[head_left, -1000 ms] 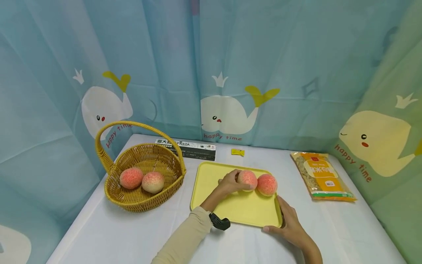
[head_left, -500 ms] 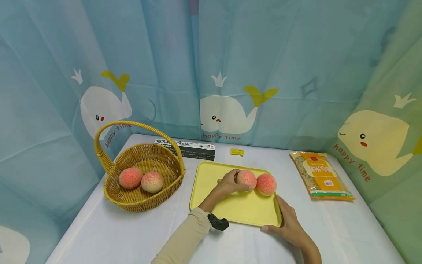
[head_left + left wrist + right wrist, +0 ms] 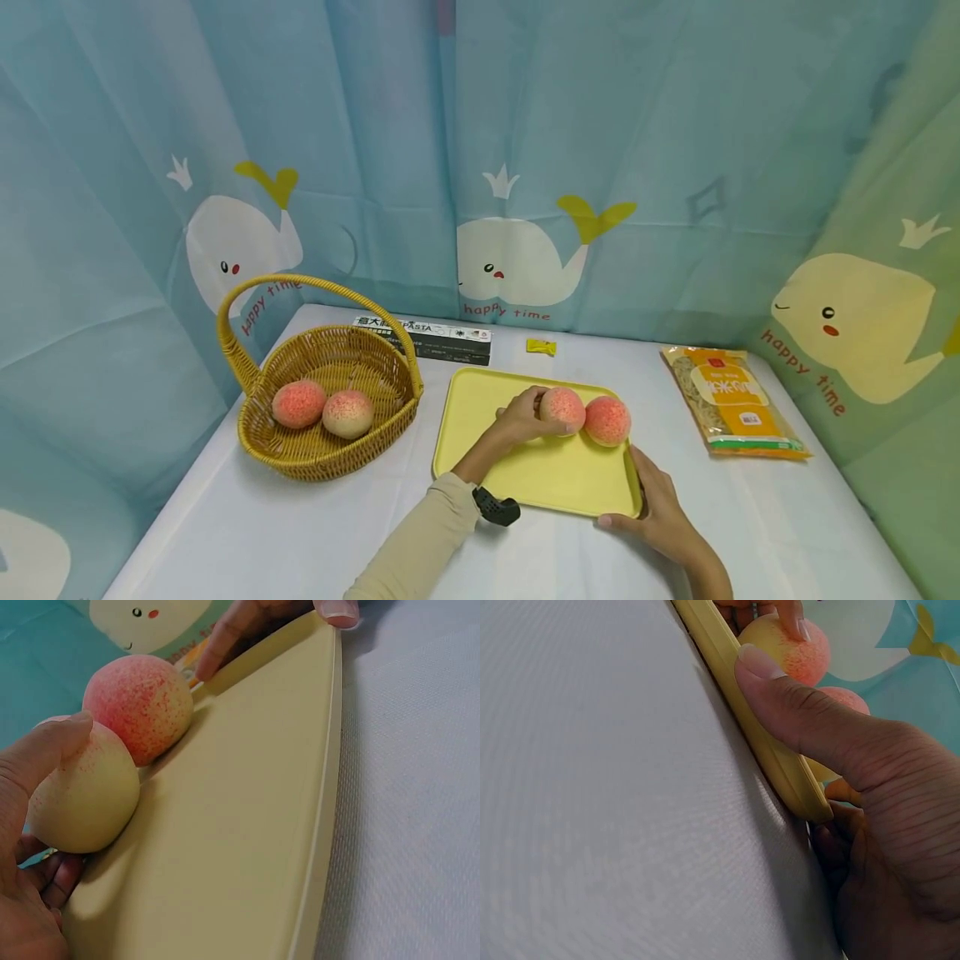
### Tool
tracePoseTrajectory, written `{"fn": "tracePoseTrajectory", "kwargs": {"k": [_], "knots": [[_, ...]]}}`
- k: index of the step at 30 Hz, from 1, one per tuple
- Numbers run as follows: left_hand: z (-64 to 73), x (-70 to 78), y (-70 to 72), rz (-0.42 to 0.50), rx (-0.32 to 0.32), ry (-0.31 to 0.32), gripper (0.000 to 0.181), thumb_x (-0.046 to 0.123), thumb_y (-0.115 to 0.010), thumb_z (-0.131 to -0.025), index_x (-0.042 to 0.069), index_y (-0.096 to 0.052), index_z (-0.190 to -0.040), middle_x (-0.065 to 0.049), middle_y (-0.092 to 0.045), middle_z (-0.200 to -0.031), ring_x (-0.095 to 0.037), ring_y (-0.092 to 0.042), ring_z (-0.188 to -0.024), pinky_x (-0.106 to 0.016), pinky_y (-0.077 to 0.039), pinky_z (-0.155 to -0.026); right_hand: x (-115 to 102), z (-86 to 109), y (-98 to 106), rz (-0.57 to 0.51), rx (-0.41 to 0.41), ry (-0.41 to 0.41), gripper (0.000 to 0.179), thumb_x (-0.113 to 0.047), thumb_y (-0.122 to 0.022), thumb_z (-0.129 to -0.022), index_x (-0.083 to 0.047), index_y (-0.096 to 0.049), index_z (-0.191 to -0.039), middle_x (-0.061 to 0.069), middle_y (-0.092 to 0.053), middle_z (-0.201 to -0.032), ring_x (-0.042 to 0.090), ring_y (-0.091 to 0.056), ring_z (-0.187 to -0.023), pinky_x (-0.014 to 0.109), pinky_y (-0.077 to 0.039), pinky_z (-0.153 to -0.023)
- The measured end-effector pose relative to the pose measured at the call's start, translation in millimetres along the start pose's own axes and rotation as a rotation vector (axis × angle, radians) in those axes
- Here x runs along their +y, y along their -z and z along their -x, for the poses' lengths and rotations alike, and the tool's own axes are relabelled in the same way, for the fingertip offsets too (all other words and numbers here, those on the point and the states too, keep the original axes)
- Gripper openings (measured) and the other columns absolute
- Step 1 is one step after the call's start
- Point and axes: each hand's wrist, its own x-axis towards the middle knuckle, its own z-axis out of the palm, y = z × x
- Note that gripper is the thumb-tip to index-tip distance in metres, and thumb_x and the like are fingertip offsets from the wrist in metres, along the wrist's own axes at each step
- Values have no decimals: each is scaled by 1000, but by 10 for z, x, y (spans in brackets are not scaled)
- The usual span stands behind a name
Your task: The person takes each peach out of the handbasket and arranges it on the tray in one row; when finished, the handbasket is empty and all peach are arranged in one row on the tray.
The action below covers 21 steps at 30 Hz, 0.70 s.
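My left hand (image 3: pixel 523 417) grips a pink and cream peach (image 3: pixel 563 410) on the yellow tray (image 3: pixel 480 392), thumb on its near side and fingers curled behind it. Touching it on the right is a second, redder peach (image 3: pixel 608 421), also seen in the left wrist view beyond the held peach (image 3: pixel 86 795). With thumb and fingers, my right hand (image 3: pixel 663 517) holds the tray's front right corner; in the right wrist view the thumb lies on the rim (image 3: pixel 780 776) and the fingers are partly hidden behind the edge.
A wicker basket (image 3: pixel 330 462) with a tall handle stands at the left, two peaches (image 3: pixel 348 414) inside. Behind the tray are a black and white pasta box (image 3: pixel 450 343) and a small yellow wrapped packet (image 3: pixel 541 347). An orange noodle bag (image 3: pixel 731 400) lies at the right.
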Motion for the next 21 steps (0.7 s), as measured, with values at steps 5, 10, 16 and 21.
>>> {"fn": "tracePoseTrajectory", "kwargs": {"k": [5,10,16,21], "knots": [[-2,-4,0,22,-9,7,74,39,-83,-75,18,-51,-138,0,-62,-125,-19,-55,-114,-48,-27,-98,10,1,-5,4,4,-1,117,-27,-90,-66,2,-17,-154,34,-23,-153,49,-22,-133,66,-22,-100],[12,1,15,11,-11,10,73,40,-83,-75,18,-51,-137,0,-61,-126,-19,-55,-116,-47,-28,-97,-14,10,-11,-3,2,-8,116,-27,-90,-66,2,-19,-153,34,-23,-153,50,-21,-134,69,-21,-100],[40,14,46,9,-17,-9,71,39,-83,-76,17,-52,-136,0,-61,-121,-17,-55,-112,-46,-29,-97,-32,11,-3,-4,-8,-26,116,-29,-89,-67,3,-18,-153,34,-21,-154,51,-20,-134,72,-21,-100],[55,8,41,24,-25,-20,69,38,-81,-77,14,-51,-135,1,-60,-116,-15,-54,-107,-46,-29,-97,-19,19,5,9,-9,-35,116,-29,-89,-67,4,-18,-153,34,-21,-154,49,-21,-133,70,-22,-100]]}}
